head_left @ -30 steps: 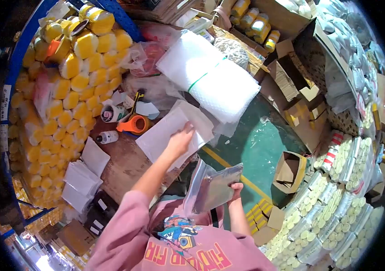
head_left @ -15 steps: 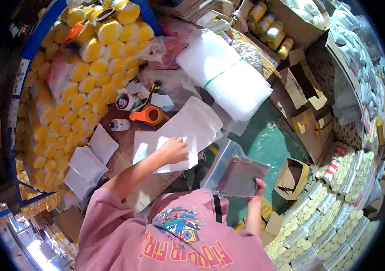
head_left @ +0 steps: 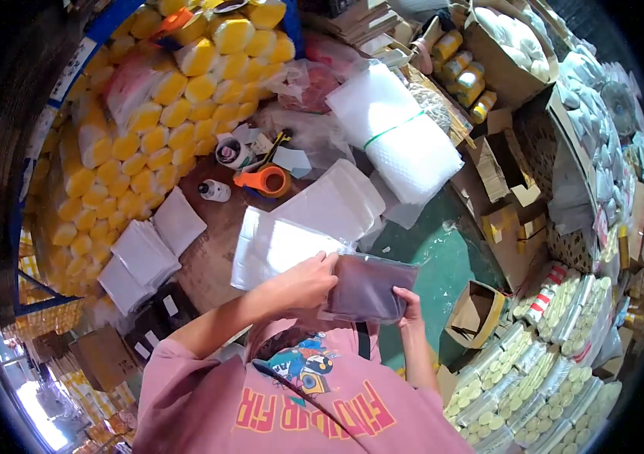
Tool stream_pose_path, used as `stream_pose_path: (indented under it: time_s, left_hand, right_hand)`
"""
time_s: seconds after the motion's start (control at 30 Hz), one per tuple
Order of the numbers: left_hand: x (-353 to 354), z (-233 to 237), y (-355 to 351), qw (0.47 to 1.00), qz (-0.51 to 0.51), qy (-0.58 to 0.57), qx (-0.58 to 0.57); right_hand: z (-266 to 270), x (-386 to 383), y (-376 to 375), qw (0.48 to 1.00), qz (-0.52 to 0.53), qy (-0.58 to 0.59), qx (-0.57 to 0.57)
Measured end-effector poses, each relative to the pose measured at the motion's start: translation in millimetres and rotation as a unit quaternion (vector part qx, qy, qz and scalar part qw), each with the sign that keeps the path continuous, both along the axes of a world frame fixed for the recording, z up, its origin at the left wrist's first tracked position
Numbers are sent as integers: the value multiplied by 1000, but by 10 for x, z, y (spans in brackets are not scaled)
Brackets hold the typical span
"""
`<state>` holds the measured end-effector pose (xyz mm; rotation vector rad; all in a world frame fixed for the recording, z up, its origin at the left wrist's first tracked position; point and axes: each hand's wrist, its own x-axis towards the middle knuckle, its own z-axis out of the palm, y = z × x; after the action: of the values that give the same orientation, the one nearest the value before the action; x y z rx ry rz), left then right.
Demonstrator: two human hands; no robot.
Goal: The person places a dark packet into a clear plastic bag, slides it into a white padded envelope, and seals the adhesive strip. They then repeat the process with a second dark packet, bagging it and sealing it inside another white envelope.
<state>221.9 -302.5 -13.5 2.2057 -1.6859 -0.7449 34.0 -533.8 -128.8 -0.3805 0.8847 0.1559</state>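
My right hand (head_left: 410, 306) grips the right edge of a dark flat packet (head_left: 371, 289) in clear plastic, thumb on top. My left hand (head_left: 317, 280) is closed at the packet's left edge, fingertips pinched together at its upper left corner. The packet is held level in front of my chest, over the table's near edge. Just beyond my left hand lies a whitish plastic bag (head_left: 273, 240), partly covered by the forearm. Behind it is a stack of pale flat sheets or bags (head_left: 341, 198).
An orange tape dispenser (head_left: 267, 181), a small white bottle (head_left: 214, 191) and white flat packs (head_left: 142, 253) lie on the table. A bubble wrap roll (head_left: 401, 144) is beyond. Yellow-ended packs (head_left: 174, 136) are stacked left; an open carton (head_left: 476, 314) stands right.
My left hand has moved from the pale sheets to the packet's left edge. My right hand has brought the packet slightly left and turned it flatter. The view has shifted a little.
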Motion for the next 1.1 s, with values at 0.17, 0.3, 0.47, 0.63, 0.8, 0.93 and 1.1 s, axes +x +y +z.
stream_pose_path:
  time_s: [0.17, 0.3, 0.47, 0.63, 0.8, 0.93, 1.1]
  left_hand:
    - [79, -36, 398, 998, 50, 24, -11]
    - [70, -146, 653, 978, 204, 26, -17]
    - [-113, -101, 760, 896, 349, 248, -119]
    - [-281, -5, 954, 827, 411, 370, -101]
    - [-351, 66, 1259, 819, 429, 301, -232]
    - [-222, 399, 1314, 855, 340, 332, -208]
    - [10, 507, 1240, 895, 295, 327, -68]
  right_hand:
    - [29, 82, 214, 999, 34, -4, 13]
    - [35, 37, 329, 1000, 26, -1, 1]
    - [279, 185, 649, 999, 11, -37, -4]
    - [498, 264, 1016, 993, 6, -111, 29]
    - [1087, 457, 1172, 948, 54, -292, 111]
    - [1293, 731, 1150, 905, 267, -317, 93]
    - [1809, 1272, 1264, 744, 454, -344, -349]
